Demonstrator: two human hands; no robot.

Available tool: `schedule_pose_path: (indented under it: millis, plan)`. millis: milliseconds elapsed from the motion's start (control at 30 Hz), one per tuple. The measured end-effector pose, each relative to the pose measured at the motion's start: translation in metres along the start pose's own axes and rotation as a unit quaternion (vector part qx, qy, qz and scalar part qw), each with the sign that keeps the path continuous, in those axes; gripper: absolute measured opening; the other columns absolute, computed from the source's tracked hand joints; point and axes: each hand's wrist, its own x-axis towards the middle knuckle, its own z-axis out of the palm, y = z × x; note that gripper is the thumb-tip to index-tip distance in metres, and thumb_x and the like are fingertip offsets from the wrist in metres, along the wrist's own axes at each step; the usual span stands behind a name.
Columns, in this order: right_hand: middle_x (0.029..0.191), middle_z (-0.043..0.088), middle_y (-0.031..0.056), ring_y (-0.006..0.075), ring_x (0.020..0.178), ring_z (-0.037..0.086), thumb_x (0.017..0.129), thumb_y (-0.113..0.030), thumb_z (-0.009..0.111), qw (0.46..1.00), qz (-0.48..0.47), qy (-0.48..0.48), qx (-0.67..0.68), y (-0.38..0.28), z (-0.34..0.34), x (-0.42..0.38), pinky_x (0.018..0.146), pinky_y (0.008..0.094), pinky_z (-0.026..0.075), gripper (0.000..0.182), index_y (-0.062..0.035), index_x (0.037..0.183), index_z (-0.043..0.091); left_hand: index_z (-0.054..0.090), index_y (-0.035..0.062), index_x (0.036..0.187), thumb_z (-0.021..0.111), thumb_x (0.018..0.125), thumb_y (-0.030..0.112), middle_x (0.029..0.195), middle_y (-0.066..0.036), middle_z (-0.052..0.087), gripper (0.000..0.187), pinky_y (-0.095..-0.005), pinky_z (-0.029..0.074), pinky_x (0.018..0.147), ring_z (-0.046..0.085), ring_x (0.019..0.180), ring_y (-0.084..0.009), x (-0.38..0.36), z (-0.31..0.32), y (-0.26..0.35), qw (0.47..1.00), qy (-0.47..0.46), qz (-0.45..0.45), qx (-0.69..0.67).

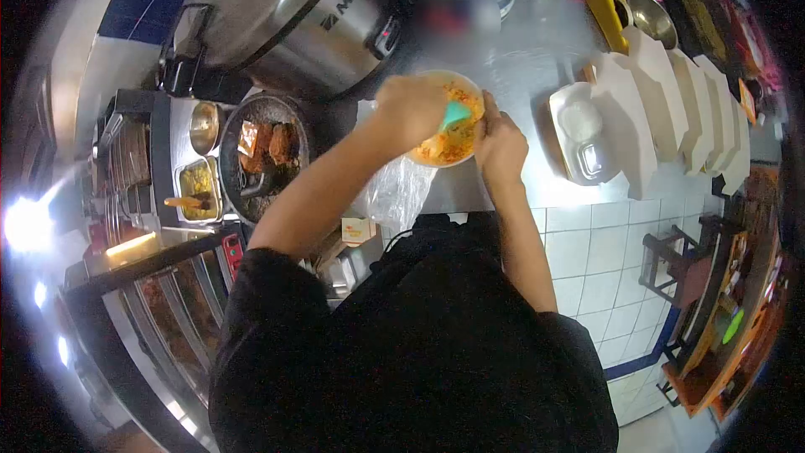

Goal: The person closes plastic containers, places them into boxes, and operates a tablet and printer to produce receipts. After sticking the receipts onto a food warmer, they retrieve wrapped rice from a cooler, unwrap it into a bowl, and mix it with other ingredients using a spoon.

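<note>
On the steel counter, a round white bowl [417,157] holds orange and yellow food [444,149] that looks like rice. My left hand [411,109] is closed around the handle of a teal spatula [455,115], whose blade sits in the food. The handle itself is hidden by my fingers. At the bowl's right side, my right hand [501,143] grips the rim, thumb and fingers bent around it. A crumpled clear plastic bag [398,193] lies beside the bowl, near the counter's front edge.
A large steel rice cooker [310,25] stands at the back left. Nearer are a dark stone dish [256,109] with brown fried pieces, a metal bowl [205,127] and a metal tub [199,210]. Open paper boxes [641,109] line the right, one with small cups [594,159].
</note>
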Motion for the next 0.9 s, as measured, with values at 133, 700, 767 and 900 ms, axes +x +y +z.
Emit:
schedule_pose_path:
  millis: [133,700,767,900]
  plan:
    - [0.079,0.064,0.0159,0.035,0.068,0.064,0.085,-0.012,0.061,1.0,-0.009,-0.015,0.007,0.001,0.0,-0.01,0.062,0.0447,0.052,0.045,-0.0127,0.13,0.06,0.074,0.0031,0.089,0.057,0.082,0.013,0.091,-0.018,0.072,0.021,-0.0467,0.056,0.07,0.071,0.082,-0.0334,0.025,0.052,-0.008,0.996,-0.092,0.012,0.016]
    - [0.08,0.065,0.0141,0.0343,0.068,0.064,0.084,-0.011,0.063,0.999,-0.025,0.029,0.009,0.004,0.002,0.002,0.062,0.0441,0.052,0.045,-0.0133,0.129,0.061,0.072,0.0024,0.089,0.055,0.084,0.012,0.091,-0.021,0.071,0.021,-0.0463,0.057,0.071,0.071,0.083,-0.035,0.009,0.022,0.0,0.999,-0.015,-0.031,-0.008]
    - [0.08,0.065,0.0149,0.0344,0.07,0.065,0.085,-0.012,0.061,1.0,-0.005,-0.003,0.011,0.001,0.0,-0.002,0.064,0.0443,0.053,0.045,-0.0126,0.129,0.06,0.073,0.0038,0.087,0.055,0.083,0.013,0.087,-0.019,0.072,0.021,-0.0453,0.057,0.071,0.072,0.081,-0.0334,-0.002,0.009,0.004,1.0,-0.017,-0.004,-0.007]
    - [0.081,0.065,0.0158,0.0349,0.071,0.065,0.085,-0.013,0.061,1.0,-0.01,-0.001,0.012,-0.001,0.005,0.003,0.065,0.0451,0.053,0.044,-0.0125,0.13,0.059,0.074,0.0043,0.085,0.055,0.084,0.014,0.087,-0.017,0.072,0.021,-0.045,0.057,0.069,0.072,0.08,-0.0323,0.012,0.03,-0.006,0.998,-0.046,-0.032,0.011]
